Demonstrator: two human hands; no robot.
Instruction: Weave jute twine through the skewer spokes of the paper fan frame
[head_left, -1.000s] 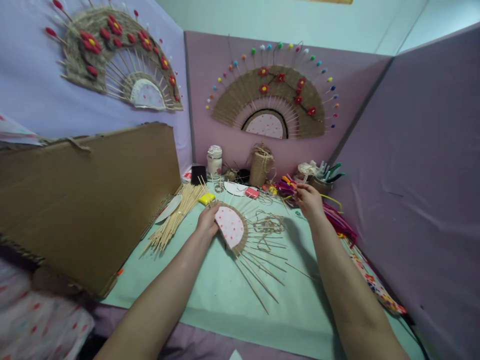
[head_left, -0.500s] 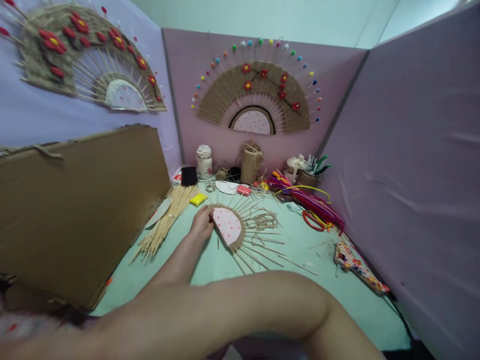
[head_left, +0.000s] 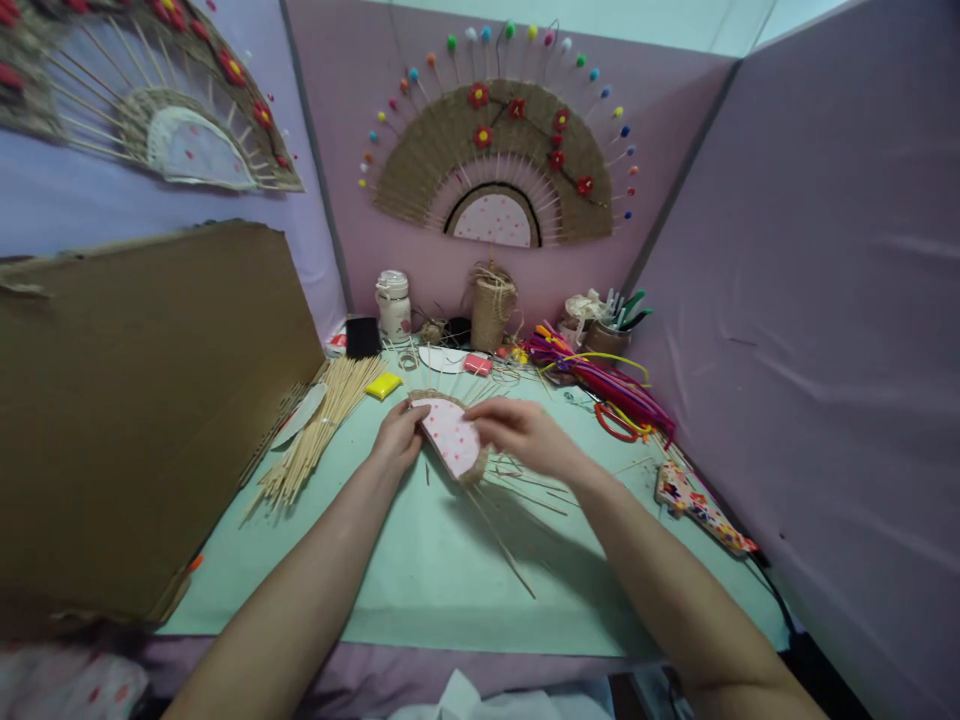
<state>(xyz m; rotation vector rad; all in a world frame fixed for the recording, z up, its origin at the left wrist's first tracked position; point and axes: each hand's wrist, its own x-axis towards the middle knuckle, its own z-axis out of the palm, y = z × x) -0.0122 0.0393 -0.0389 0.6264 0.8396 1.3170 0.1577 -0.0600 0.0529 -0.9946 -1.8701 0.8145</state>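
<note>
My left hand (head_left: 400,436) grips a small unfinished fan (head_left: 448,432) by its left corner, thumb on top and fingers behind. The fan's centre is a pink half-disc with red dots, edged with a brown twine band, and thin sticks (head_left: 532,492) radiate from it. Over the fan's right side reaches my right hand (head_left: 521,432), fingers bent and pinched at the half-disc's edge. Whatever lies between those fingertips is too small to make out. This hand covers part of the sticks and of the twine loops among them.
Left stand a cardboard sheet (head_left: 150,420) and a bundle of sticks (head_left: 319,430), beside a yellow packet (head_left: 384,386). Behind are a white jar (head_left: 394,308) and a twine roll (head_left: 493,310). At right lie pipe cleaners (head_left: 619,388), orange-handled scissors (head_left: 616,422) and a flowered glue gun (head_left: 701,508).
My right arm, which crossed low in front of me, has swung up, bringing my right hand onto the fan's right side. My left hand keeps its hold. The view has shifted slightly.
</note>
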